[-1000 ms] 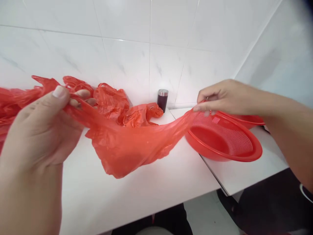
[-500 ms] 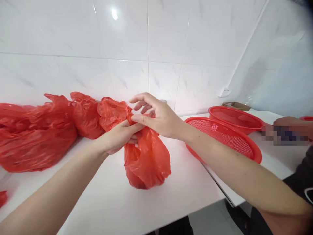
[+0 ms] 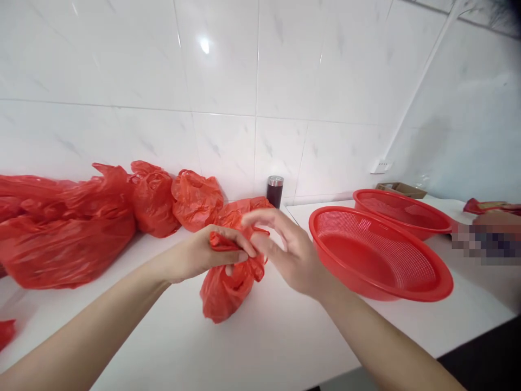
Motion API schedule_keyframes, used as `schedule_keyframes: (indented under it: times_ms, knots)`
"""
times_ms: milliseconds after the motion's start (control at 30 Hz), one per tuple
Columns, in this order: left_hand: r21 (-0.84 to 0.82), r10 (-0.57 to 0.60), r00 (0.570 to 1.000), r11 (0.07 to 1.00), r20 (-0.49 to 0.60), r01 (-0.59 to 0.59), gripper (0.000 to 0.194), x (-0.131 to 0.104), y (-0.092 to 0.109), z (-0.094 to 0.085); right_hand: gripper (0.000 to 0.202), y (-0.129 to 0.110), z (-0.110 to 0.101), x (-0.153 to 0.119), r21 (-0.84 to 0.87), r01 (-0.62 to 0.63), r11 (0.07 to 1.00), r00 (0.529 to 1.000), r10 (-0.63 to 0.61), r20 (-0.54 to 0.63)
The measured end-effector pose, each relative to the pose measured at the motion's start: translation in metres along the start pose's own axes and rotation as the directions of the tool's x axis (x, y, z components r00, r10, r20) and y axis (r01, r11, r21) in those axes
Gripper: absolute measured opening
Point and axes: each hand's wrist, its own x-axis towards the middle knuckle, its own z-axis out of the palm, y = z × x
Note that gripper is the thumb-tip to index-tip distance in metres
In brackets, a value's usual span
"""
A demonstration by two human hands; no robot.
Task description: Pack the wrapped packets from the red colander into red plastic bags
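A red plastic bag [image 3: 226, 293] with a rounded, filled bottom hangs just over or rests on the white table in front of me; I cannot tell which. My left hand [image 3: 215, 251] is closed around its gathered top, and a folded strip of red plastic sticks out between thumb and fingers. Close by on the right, my right hand [image 3: 285, 247] has its fingers apart and curved beside the bag's top, slightly blurred. What the bag contains is hidden. More red plastic [image 3: 244, 209] shows behind the hands; whether it belongs to this bag is unclear.
Several filled red bags [image 3: 69, 244] line the wall at left. A dark cup with a silver lid [image 3: 275, 190] stands by the wall. Two red perforated baskets [image 3: 378, 255] sit at right, near a cardboard box [image 3: 401, 189]. Another person's hand [image 3: 499, 222] is at far right.
My right hand has come away from the bag's top and moved to the right, its fingers opening. The left hand keeps hold of the bag, which has turned and tilted. The view has shifted slightly.
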Motion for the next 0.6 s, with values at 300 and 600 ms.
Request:
schedule_keyframes:
  times_ms: [300,600]
  knots:
    - [0.795,0.53,0.768,0.605,-0.36,-0.044,0.03,0.008,-0.034,0.026,0.039,0.075,0.023,-0.005,0.461,-0.451,0.764,0.892,0.378,0.246]
    - [0.55,0.256,0.927,0.832,-0.272,-0.068,0.028,0.004,-0.058,0.021,0.035,0.063,0.0,-0.03,0.116,-0.45,0.885,0.891,0.437,0.122]
